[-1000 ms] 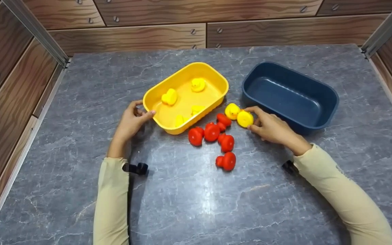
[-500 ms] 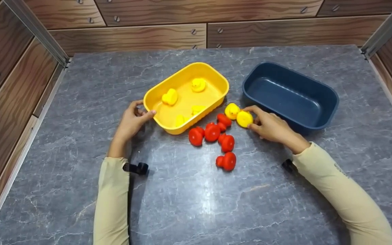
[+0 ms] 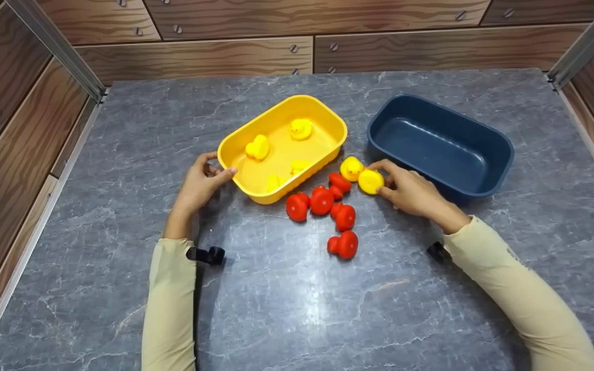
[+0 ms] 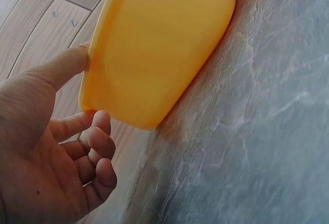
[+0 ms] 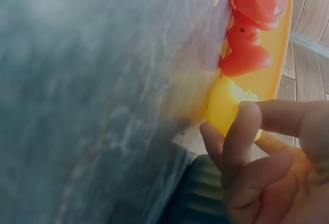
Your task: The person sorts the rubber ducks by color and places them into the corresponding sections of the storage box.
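- Change vs a sec ago: almost none. My right hand [image 3: 411, 193] sat on the same yellow duck [image 3: 370, 181] then too; the duck has crept a hair toward 6 o'clock and isn't lifted. I read that as grip settled, pick-up not begun.
- Right hand: thumb + fingertips pinch the duck, thumb on the near side, index over the top; wrist view shows fingers [image 5: 241, 131] curled round the yellow body.
- Left hand [image 3: 200, 184]: thumb hooked over the rim of the yellow tub [image 3: 235, 141] at its near-left corner, other fingers curled loose under the wall, so it's steadying the tub. No shift here.
- Where the duck is: on the surface [image 3: 297, 309], in the gap between yellow tub and blue tub [image 3: 503, 154], just beside a 2nd loose yellow duck [image 3: 350, 167] at its 10 o'clock, and at 3 o'clock of the red ducks [image 3: 328, 203].
- Heading: it looks tipped, round base toward the camera, so I can't tell where the beak points. Long axis prob. runs 10-to-4, not sure.
- Yellow tub's long axis: 1-to-7 o'clock; 4 ducks [image 3: 300, 129] inside. Blue tub: 10-to-4, nothing seen in it.
- Red ducks untouched, same cluster as before.
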The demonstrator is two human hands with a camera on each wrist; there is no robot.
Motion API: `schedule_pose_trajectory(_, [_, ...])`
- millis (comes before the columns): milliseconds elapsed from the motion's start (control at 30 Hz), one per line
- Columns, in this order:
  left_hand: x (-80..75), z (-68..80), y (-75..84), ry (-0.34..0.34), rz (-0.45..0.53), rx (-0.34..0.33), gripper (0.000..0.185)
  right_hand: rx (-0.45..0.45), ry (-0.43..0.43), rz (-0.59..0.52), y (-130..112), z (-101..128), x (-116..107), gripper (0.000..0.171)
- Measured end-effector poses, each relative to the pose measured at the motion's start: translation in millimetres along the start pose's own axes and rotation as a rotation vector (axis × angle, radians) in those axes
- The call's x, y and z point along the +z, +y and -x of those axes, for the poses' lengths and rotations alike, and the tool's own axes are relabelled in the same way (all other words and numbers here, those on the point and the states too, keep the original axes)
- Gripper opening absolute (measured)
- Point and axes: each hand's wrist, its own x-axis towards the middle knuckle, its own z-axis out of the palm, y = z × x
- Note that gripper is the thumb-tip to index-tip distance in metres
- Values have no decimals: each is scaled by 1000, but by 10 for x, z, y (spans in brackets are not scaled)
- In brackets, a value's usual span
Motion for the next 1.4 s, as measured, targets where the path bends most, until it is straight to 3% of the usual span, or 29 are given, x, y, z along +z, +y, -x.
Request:
schedule_pose_trajectory(167, [-1,32,49,2,10,0,60,-6,3,-49,-26,34,-39,42])
schedule_pose_trajectory(967, [-1,1,-1,1,19,-18,61,-111,107,-314,-130,79,-132,45])
schedule_pose_trajectory(1400, [-1,0,-2,-8,16,-21,61,-145,118,-441,-293,-13,-177,45])
